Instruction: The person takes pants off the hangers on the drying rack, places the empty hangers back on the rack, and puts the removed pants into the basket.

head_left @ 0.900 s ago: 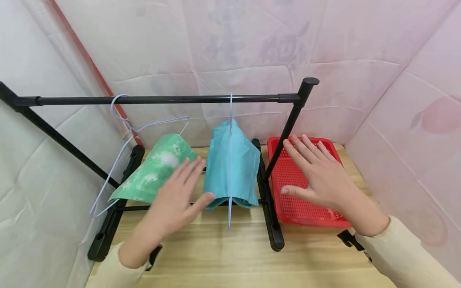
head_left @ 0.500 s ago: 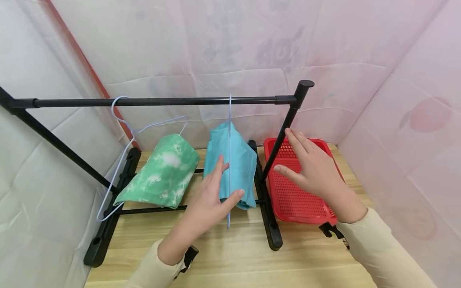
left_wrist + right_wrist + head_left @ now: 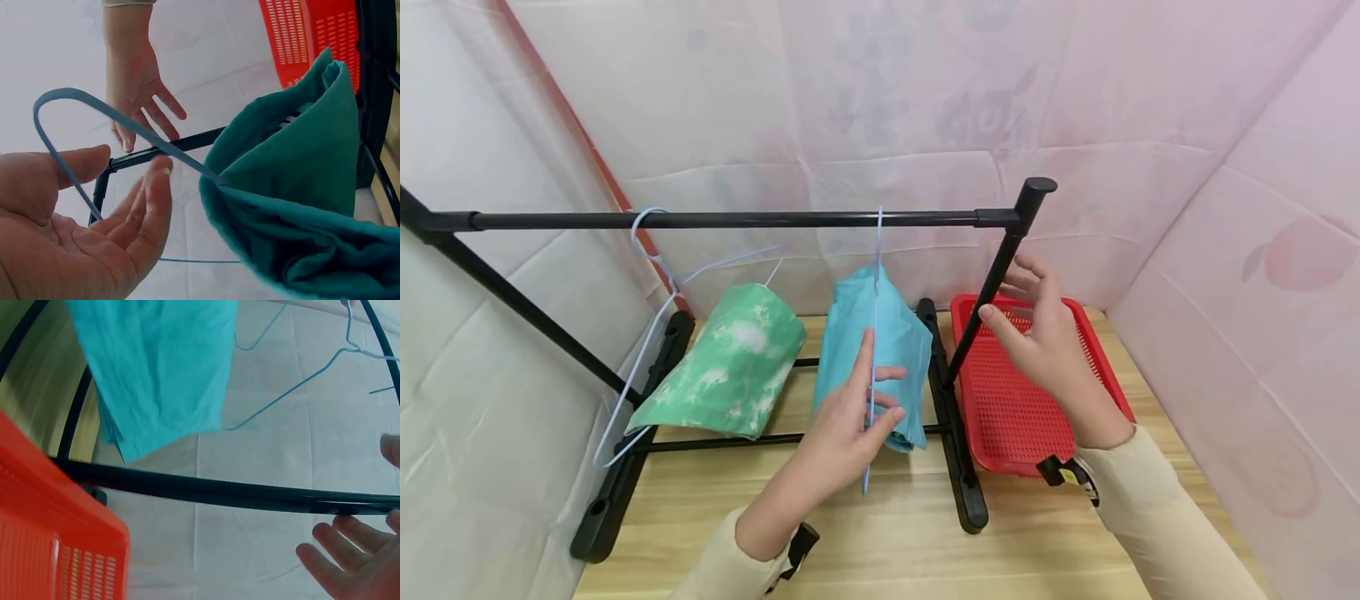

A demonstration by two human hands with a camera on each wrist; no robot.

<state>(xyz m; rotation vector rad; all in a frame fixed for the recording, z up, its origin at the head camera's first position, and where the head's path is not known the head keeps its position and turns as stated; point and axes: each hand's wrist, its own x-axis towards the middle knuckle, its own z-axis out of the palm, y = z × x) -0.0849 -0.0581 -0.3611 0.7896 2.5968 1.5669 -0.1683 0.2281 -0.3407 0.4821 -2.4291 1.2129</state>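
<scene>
A blue folded cloth [image 3: 898, 333] hangs on a wire hanger [image 3: 134, 125] from the black rack's top bar [image 3: 760, 220]. My left hand [image 3: 838, 425] is at the near end of this hanger, its thumb and loosely bent fingers on either side of the wire with a gap between them in the left wrist view. At the rack's right post [image 3: 998, 271] is my right hand [image 3: 1048, 350], thumb and fingers spread to either side of the post. A green and white patterned cloth [image 3: 730, 358] hangs on a second wire hanger [image 3: 643, 354] at the left.
A red perforated basket [image 3: 1022, 425] stands on the wooden table [image 3: 880, 550] right of the rack. The rack's black feet [image 3: 958, 467] rest on the table. Pale printed sheets [image 3: 910, 100] enclose the back and sides.
My left hand has moved right from in front of the green cloth to the blue cloth's hanger. My right hand has shifted left from over the basket to the right post, its fingers bending.
</scene>
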